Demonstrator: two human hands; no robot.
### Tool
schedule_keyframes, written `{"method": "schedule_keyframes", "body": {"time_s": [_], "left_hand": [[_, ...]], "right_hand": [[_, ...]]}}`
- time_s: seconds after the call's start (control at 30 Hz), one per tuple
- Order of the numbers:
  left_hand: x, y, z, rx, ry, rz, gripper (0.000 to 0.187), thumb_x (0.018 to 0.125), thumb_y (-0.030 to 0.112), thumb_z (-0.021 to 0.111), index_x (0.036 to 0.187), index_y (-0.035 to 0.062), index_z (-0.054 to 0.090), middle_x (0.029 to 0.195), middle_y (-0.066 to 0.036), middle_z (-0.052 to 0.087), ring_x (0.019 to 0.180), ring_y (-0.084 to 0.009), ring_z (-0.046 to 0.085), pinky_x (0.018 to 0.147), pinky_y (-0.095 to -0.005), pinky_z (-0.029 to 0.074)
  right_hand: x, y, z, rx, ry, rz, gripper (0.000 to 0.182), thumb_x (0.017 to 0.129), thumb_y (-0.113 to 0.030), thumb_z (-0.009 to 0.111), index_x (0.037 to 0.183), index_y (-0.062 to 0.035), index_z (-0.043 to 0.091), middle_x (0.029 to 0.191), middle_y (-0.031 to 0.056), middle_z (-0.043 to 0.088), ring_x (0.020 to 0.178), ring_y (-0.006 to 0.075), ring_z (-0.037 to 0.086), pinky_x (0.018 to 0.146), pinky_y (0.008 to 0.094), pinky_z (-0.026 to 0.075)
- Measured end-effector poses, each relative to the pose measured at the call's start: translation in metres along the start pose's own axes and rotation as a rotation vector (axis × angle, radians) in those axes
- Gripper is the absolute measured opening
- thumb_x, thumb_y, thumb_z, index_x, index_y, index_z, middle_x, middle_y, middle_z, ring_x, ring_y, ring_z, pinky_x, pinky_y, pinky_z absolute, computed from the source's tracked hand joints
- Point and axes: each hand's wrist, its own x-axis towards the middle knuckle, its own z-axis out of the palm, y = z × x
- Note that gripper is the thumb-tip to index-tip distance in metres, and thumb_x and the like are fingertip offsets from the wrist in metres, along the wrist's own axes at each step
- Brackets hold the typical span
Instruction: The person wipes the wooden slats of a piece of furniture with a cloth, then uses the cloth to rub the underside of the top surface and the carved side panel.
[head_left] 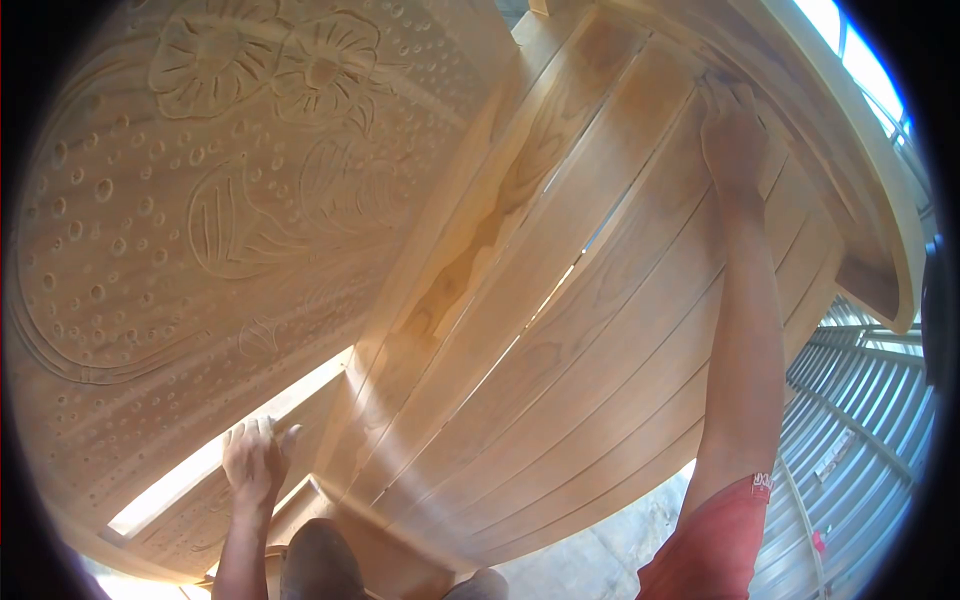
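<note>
In the head view, a wooden bench fills most of the picture, with a slatted seat [560,330] and a carved back panel [150,220] showing flowers, leaves and small dimples. My left hand [256,455] curls its fingers over the edge of the lower wooden rail [190,530], beside a bright long gap under the panel. At the seat's far end, my right hand [733,135] presses down on the slats close to the raised end piece. Its fingers are bent and drawn together; whatever may lie beneath them is hidden.
A curved wooden end piece [850,180] rises along the right side of the seat. Beyond it is a corrugated metal wall [850,440]. Concrete floor [610,535] shows below the seat. My knees [322,560] are at the bottom edge, by the bench.
</note>
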Motion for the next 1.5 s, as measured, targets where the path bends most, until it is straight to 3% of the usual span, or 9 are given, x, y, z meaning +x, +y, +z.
{"method": "schedule_keyframes", "body": {"time_s": [0.23,0.37,0.47,0.57,1.1,1.17,1.27,1.37,1.5], "left_hand": [[0.003,0.006,-0.010,-0.034,-0.071,-0.027,0.036,0.087,0.043,0.071,0.087,0.0078,0.065,0.084,-0.008,0.065,0.083,-0.0258,0.063,0.076,-0.0400,0.048],[-0.002,-0.002,-0.001,0.024,-0.033,0.042,0.039,0.081,0.046,0.076,0.087,0.0081,0.067,0.079,-0.008,0.065,0.077,-0.0262,0.064,0.072,-0.0382,0.050],[-0.001,-0.004,0.001,0.010,-0.005,0.061,0.041,0.081,0.047,0.075,0.088,0.0076,0.067,0.079,-0.008,0.065,0.078,-0.0254,0.064,0.072,-0.0381,0.050],[0.002,0.001,-0.008,-0.004,-0.033,0.033,0.041,0.083,0.047,0.072,0.088,0.0069,0.066,0.081,-0.010,0.066,0.080,-0.0262,0.065,0.074,-0.0389,0.049],[0.004,0.004,-0.013,-0.002,-0.111,-0.017,0.037,0.083,0.041,0.074,0.088,0.0066,0.063,0.084,-0.011,0.065,0.083,-0.0285,0.062,0.078,-0.0407,0.046],[0.002,-0.001,-0.005,-0.017,-0.138,-0.021,0.036,0.084,0.040,0.073,0.090,0.0058,0.063,0.086,-0.011,0.064,0.086,-0.0288,0.062,0.079,-0.0410,0.046],[-0.001,-0.003,-0.004,-0.025,-0.094,-0.013,0.036,0.083,0.039,0.073,0.091,0.0054,0.063,0.086,-0.011,0.064,0.086,-0.0295,0.062,0.079,-0.0413,0.046],[0.004,0.002,-0.010,-0.067,-0.075,0.012,0.035,0.082,0.035,0.075,0.094,0.0047,0.063,0.084,-0.012,0.064,0.085,-0.0301,0.062,0.078,-0.0413,0.046],[0.003,-0.004,-0.007,-0.055,-0.084,-0.003,0.035,0.082,0.035,0.075,0.094,0.0041,0.065,0.082,-0.012,0.065,0.082,-0.0297,0.063,0.077,-0.0416,0.046]], "right_hand": [[0.003,0.037,0.026,-0.003,0.078,-0.122,0.026,0.098,-0.025,0.054,0.117,-0.0134,0.067,0.110,0.0108,0.066,0.101,0.0346,0.065,0.084,0.0451,0.055],[0.002,-0.015,-0.024,-0.420,0.153,-0.468,0.029,0.093,-0.020,0.057,0.118,-0.0087,0.067,0.111,0.0090,0.067,0.103,0.0295,0.066,0.088,0.0411,0.055],[-0.001,0.030,0.029,-0.065,0.035,-0.200,0.029,0.093,-0.017,0.056,0.119,-0.0090,0.067,0.110,0.0062,0.067,0.104,0.0255,0.065,0.087,0.0371,0.056],[-0.004,0.029,0.030,-0.304,0.244,-0.383,0.027,0.096,-0.017,0.055,0.119,-0.0135,0.067,0.110,0.0044,0.066,0.106,0.0226,0.064,0.085,0.0348,0.056],[-0.057,-0.033,-0.018,-0.031,0.070,-0.159,0.028,0.099,-0.025,0.052,0.119,-0.0148,0.069,0.110,0.0053,0.066,0.101,0.0305,0.065,0.083,0.0437,0.056],[-0.068,-0.062,-0.049,0.203,-0.247,0.131,0.029,0.097,-0.016,0.050,0.119,-0.0157,0.069,0.120,0.0107,0.068,0.110,0.0342,0.063,0.094,0.0457,0.051],[-0.033,-0.013,-0.009,0.060,0.075,-0.219,0.029,0.094,-0.015,0.055,0.119,-0.0157,0.070,0.109,0.0068,0.067,0.100,0.0323,0.066,0.083,0.0443,0.056],[0.013,0.012,0.014,0.072,0.185,-0.146,0.027,0.093,-0.012,0.054,0.115,-0.0155,0.071,0.108,0.0071,0.066,0.097,0.0329,0.067,0.081,0.0460,0.057],[-0.033,-0.034,-0.038,-0.003,-0.182,0.073,0.033,0.099,-0.019,0.046,0.122,-0.0147,0.068,0.122,0.0114,0.066,0.109,0.0353,0.064,0.091,0.0450,0.053]]}}
